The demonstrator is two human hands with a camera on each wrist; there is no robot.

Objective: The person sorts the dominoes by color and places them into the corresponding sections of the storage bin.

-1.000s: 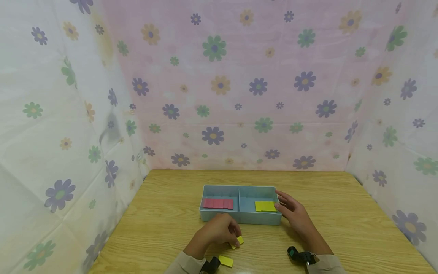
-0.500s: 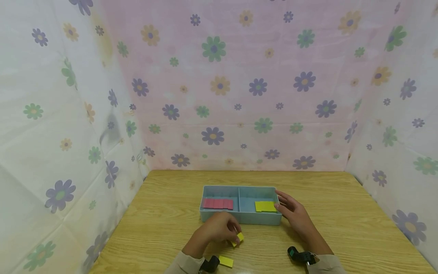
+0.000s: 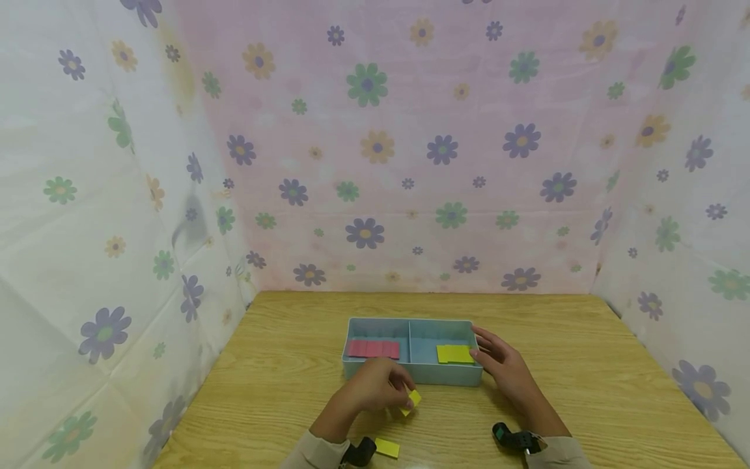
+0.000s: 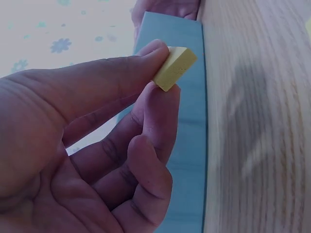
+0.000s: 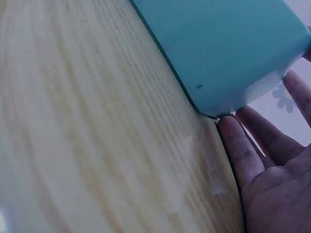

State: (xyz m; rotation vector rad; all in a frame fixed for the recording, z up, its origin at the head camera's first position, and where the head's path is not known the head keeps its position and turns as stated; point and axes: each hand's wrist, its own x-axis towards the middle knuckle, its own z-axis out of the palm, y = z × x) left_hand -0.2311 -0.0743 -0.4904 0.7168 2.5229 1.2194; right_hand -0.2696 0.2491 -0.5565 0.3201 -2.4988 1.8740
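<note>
My left hand [image 3: 375, 385] pinches a small yellow block [image 4: 176, 69] between thumb and fingertips, in front of the box. The long light-blue box [image 3: 436, 374] has a divider making two compartments. Pink blocks [image 3: 374, 349] lie in a row in its left compartment. Yellow blocks [image 3: 454, 354] lie side by side at the front right of the other. At the box's right end is my right hand [image 3: 508, 372], its fingers extended against the outer wall and the thumb by the rim. A loose yellow block [image 3: 387, 447] lies on the table beside my left wrist.
The wood-grain table [image 3: 281, 365] runs back to a flowered cloth [image 3: 398, 163], which also hangs along both sides. A dark wrist camera [image 3: 360, 452] sits on my left wrist, another on the right.
My left hand has moved slightly forward toward the box, and the pinched yellow block has risen and tilted with it. The right hand and the box have stayed put.
</note>
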